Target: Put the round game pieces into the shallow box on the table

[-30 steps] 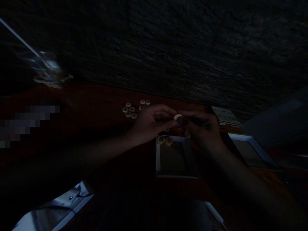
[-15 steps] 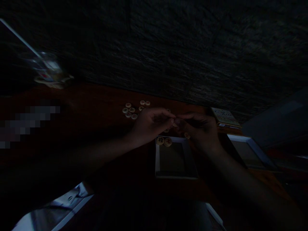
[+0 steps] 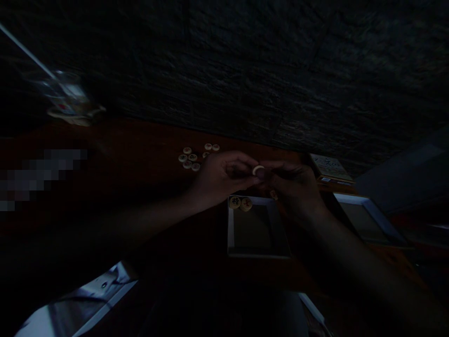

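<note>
My left hand and my right hand meet above the table, their fingertips pinched on one round Chinese chess piece whose pale edge shows. A second chess piece appears under my right hand; whether it is held there or resting is unclear. Just below my hands lies a shallow open box tray. Two larger-looking pieces, one with dark marking and one with red marking, sit at its far left corner. Beyond my left hand several chess pieces lie on the tabletop, partly hidden by that hand.
On the right are another shallow box part and a printed box near the dark stone wall. A clear cup with a straw stands at the back left. A pale printed surface shows at the lower left. Light is very dim.
The chess piece between my fingertips has turned and risen slightly, so its pale rim shows more plainly. The whole view has shifted a little. Both hands stay together.
</note>
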`<state>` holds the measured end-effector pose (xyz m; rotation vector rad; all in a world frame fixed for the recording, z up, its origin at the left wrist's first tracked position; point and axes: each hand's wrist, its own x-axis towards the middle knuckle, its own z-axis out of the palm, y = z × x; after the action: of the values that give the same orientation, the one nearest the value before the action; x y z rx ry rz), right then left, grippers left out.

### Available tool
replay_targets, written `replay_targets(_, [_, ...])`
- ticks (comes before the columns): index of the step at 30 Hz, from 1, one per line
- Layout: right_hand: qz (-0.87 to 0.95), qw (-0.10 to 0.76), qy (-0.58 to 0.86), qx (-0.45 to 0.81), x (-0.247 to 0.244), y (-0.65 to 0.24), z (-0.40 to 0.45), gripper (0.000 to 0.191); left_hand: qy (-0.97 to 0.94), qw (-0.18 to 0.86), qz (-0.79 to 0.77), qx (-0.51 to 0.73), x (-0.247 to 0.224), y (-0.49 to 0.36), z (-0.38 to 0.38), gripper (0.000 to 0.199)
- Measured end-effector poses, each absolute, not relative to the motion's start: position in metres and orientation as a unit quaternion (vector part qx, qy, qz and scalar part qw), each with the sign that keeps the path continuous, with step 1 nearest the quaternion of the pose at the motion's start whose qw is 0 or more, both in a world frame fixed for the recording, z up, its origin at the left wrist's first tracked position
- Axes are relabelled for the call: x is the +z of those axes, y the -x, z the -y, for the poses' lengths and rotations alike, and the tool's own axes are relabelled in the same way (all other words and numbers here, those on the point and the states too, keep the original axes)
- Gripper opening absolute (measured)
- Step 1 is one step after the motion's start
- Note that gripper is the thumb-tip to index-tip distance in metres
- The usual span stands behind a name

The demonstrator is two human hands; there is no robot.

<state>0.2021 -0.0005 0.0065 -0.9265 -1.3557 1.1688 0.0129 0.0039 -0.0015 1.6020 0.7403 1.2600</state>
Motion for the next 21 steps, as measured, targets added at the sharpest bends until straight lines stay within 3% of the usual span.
replay_targets(13, [0.56,0.519,0.381,0.521,0.0111,-0.2071,-0.0017,0.031,-0.673,0.432,-0.287,0.528,-0.003,-0.0122,-0.0065,0.025])
replay_targets(21, [0.635,0.522,0.367,0.435,0.0102,-0.2093,-0.0019,0.029,-0.695,0.393,-0.307,0.518,0.0015,-0.0094,-0.0092,0.022])
